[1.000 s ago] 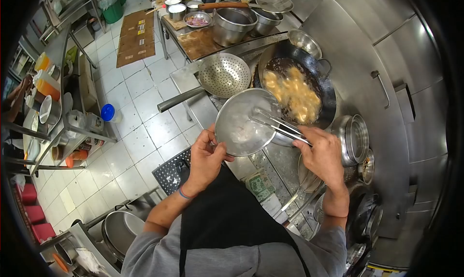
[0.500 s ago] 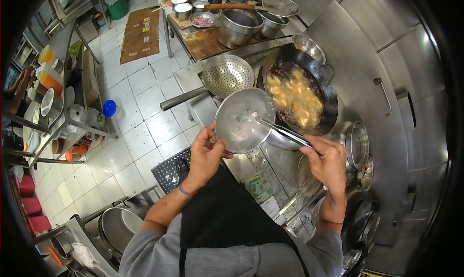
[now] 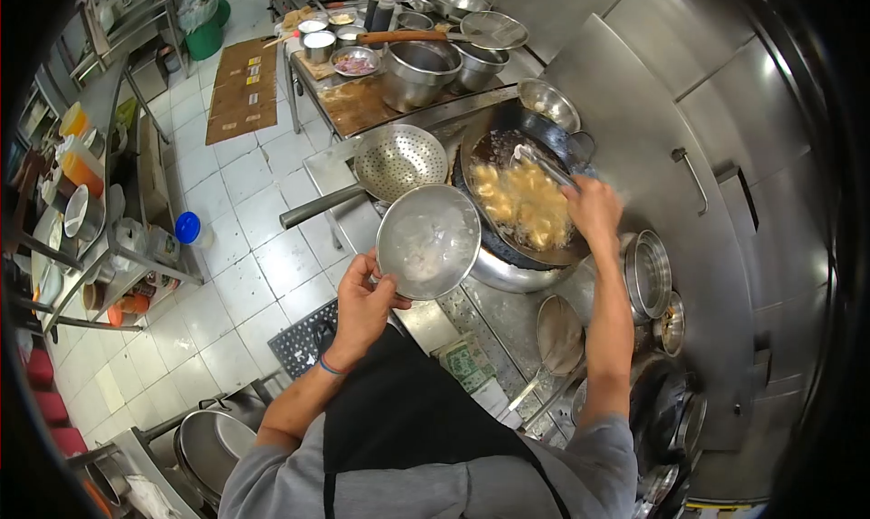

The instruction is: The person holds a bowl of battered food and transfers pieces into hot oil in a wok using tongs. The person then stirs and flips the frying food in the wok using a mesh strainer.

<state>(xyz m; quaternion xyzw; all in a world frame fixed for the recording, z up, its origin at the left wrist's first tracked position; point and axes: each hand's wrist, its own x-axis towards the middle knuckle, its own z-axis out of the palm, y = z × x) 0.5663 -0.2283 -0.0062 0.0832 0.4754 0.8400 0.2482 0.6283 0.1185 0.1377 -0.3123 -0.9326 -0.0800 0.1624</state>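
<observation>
My left hand [image 3: 365, 303] is closed on the rim of a shallow metal bowl [image 3: 430, 242], tilted, with a little pale stuff at its bottom. Over the wok [image 3: 512, 125], my right hand [image 3: 594, 213] is closed round metal tongs [image 3: 547, 167]. A small pale piece shows at the tongs' tips, above the oil. Golden pieces [image 3: 526, 206] fry in bubbling dark oil below them. Just behind the bowl lies a perforated ladle [image 3: 400, 163], its handle pointing left.
Metal pots [image 3: 420, 73] and small bowls stand on the back counter. A strainer [image 3: 560, 333] lies right of my apron, near a green packet [image 3: 465, 362]. Stacked metal pans [image 3: 646, 274] sit right of the wok. A shelf with bottles [image 3: 80, 165] stands at the left.
My right hand has moved with the tongs from the bowl to over the wok, a pale piece at their tips. My left hand still holds the bowl. The whole view has shifted slightly.
</observation>
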